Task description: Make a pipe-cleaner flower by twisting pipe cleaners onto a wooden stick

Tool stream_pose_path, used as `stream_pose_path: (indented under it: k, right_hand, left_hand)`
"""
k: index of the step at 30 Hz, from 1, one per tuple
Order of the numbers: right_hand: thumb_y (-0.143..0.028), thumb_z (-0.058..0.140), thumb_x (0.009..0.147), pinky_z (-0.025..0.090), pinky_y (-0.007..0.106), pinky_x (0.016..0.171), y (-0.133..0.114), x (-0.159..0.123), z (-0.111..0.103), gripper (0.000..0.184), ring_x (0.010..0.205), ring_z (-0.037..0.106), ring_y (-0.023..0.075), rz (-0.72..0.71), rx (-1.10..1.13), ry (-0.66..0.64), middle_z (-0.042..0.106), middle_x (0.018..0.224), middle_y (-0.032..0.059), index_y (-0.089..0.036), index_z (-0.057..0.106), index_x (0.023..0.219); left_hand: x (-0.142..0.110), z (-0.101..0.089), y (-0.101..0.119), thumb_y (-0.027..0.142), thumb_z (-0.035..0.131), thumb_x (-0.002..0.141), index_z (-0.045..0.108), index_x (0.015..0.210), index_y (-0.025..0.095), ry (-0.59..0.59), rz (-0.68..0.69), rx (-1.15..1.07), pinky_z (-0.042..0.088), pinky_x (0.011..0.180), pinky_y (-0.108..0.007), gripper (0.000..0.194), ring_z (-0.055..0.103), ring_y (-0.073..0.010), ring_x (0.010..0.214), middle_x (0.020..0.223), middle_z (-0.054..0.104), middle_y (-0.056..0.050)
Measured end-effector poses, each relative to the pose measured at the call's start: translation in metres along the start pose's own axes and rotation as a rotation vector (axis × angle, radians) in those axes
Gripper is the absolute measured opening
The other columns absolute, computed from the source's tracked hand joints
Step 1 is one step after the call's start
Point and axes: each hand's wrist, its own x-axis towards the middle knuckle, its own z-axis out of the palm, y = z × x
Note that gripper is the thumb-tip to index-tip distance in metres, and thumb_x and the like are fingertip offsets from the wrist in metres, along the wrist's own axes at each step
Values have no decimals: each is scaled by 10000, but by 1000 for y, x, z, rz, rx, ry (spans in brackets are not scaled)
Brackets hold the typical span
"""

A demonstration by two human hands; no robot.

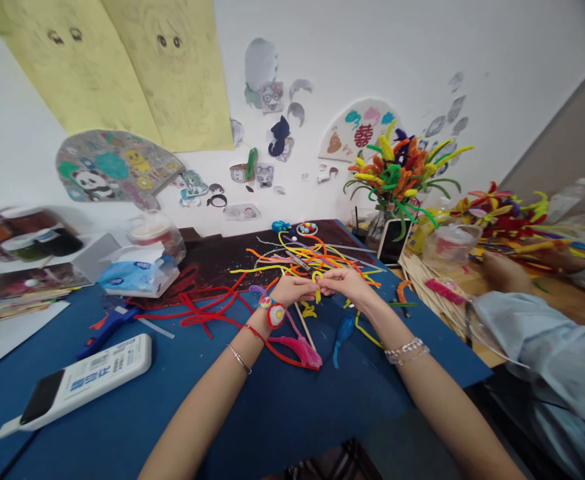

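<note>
Both my hands meet over the middle of the blue table, pinching a yellow pipe cleaner (317,280) that is bent into a loop. My left hand (292,291) is closed on its left side, and my right hand (343,283) is closed on its right side. Behind them lies a loose pile of orange, yellow and purple pipe cleaners (332,247). Another twisted yellow piece (309,309) rests just below my fingers. Near my left wrist are red pipe cleaners (197,310), a thin wooden stick (306,328) and a pink tuft (302,351).
At left lie a blue glue gun (105,330), a white power bank (87,380) and a tissue pack (140,272). A vase of pipe-cleaner flowers (397,170) and a phone (393,241) stand at back right. Another person's sleeve (547,347) reaches in from the right.
</note>
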Motion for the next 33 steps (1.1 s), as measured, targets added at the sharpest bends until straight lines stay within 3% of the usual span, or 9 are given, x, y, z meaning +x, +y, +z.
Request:
stream_pose_path:
  k: [8, 15, 21, 25, 33]
  right_hand:
    - [-334, 677, 639, 523, 296, 682, 1, -3, -4, 233, 642, 638, 153, 43, 47, -76, 668, 739, 79, -150, 680, 781]
    - [-330, 690, 628, 513, 331, 692, -2, -4, -4, 223, 672, 632, 178, 10, 7, -76, 669, 738, 80, -164, 690, 778]
    - [-374, 650, 659, 462, 292, 582, -7, -6, -4, 235, 606, 573, 154, -153, -149, -79, 645, 669, 49, -163, 694, 753]
    - [-375, 637, 672, 436, 294, 614, -6, -4, -5, 222, 669, 570, 167, -208, -198, -79, 651, 720, 46, -177, 696, 755]
    - [-330, 678, 631, 431, 264, 604, -2, -2, -6, 228, 608, 540, 119, -123, -63, -102, 623, 718, 31, -161, 672, 783]
  left_hand:
    - [-2, 5, 0, 324, 741, 531, 683, 782, 96, 36, 10, 15, 519, 699, -282, 344, 626, -135, 646, 689, 670, -64]
    - [-7, 12, 1, 269, 694, 620, 671, 736, 64, 43, 64, -90, 486, 615, -223, 236, 562, -73, 525, 581, 632, -37]
    - [-8, 15, 1, 250, 649, 688, 657, 853, 78, -42, -15, -208, 484, 768, -265, 238, 630, -135, 746, 828, 673, -114]
    - [-3, 9, -5, 253, 623, 719, 641, 916, 94, -89, -40, -260, 482, 800, -274, 254, 630, -149, 809, 883, 667, -122]
    - [-8, 6, 3, 218, 667, 671, 642, 835, 62, -79, -40, -166, 511, 714, -282, 228, 622, -115, 636, 750, 663, -95]
